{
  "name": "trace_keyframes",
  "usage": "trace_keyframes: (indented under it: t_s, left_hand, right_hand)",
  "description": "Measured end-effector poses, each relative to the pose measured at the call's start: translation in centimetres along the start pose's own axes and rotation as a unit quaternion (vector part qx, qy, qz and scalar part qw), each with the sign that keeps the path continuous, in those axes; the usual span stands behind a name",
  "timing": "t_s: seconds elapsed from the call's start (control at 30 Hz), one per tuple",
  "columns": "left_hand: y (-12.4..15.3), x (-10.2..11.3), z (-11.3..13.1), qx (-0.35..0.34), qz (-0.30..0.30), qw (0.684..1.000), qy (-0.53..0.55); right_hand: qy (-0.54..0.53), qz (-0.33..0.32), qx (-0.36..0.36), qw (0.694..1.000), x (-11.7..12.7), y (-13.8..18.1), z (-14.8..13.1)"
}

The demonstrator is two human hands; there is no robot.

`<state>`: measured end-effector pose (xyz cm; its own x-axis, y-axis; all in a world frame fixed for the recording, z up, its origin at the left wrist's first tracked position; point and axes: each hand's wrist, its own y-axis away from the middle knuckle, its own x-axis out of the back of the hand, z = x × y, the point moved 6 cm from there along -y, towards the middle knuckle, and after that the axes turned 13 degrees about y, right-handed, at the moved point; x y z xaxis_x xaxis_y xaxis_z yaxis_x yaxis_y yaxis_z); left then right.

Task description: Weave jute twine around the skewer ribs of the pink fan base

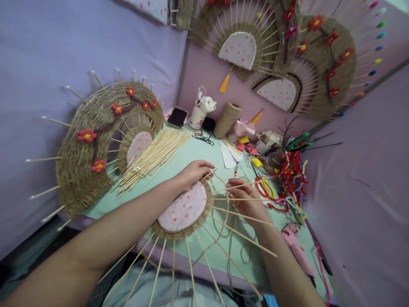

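Over the table's near edge lies a half-round woven fan (187, 207), its white centre spotted with pink, bamboo sticks spreading from its twine rim. My left hand (200, 174) is closed at the rim's far end, fingertips pinching the fan around the base of a stick. To the right, my right hand (244, 197) has its fingers bent among the sticks, pinching a strand of jute twine (220, 175). That strand runs in a loose loop between the two hands. More slack twine hangs under the sticks and trails across my lap. My fingers partly hide the contact points.
A bundle of bamboo sticks (153, 157) and a large finished fan (92, 128) stand left. At the back are a phone (177, 117), a white bottle (198, 113) and a twine spool (227, 120). Scissors (265, 187), pipe cleaners (292, 175) and a pink glue gun (297, 247) lie right.
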<state>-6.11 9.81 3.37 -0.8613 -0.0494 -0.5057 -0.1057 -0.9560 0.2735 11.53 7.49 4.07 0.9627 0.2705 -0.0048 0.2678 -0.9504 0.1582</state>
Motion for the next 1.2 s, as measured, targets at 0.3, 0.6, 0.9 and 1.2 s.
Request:
trace_keyframes:
  t_s: [0.3, 0.6, 0.9, 1.2]
  left_hand:
    - [-0.1, -0.3, -0.1, -0.005, -0.037, 0.999, 0.009]
    - [0.0, -0.1, -0.1, 0.023, -0.016, 0.999, 0.018]
    - [0.6, -0.2, 0.0, 0.096, -0.04, 0.994, 0.032]
    - [1.3, -0.3, -0.5, 0.172, -0.157, 0.972, -0.027]
  right_hand:
    - [0.04, 0.072, 0.005, 0.997, 4.4, 2.6, 0.5]
    - [0.084, 0.121, 0.054, 0.988, 7.1, 5.2, -1.3]
    - [0.363, 0.179, 0.028, 0.914, 14.5, 9.4, -2.0]
    - [0.657, 0.169, -0.097, 0.728, 20.8, 13.8, 1.7]
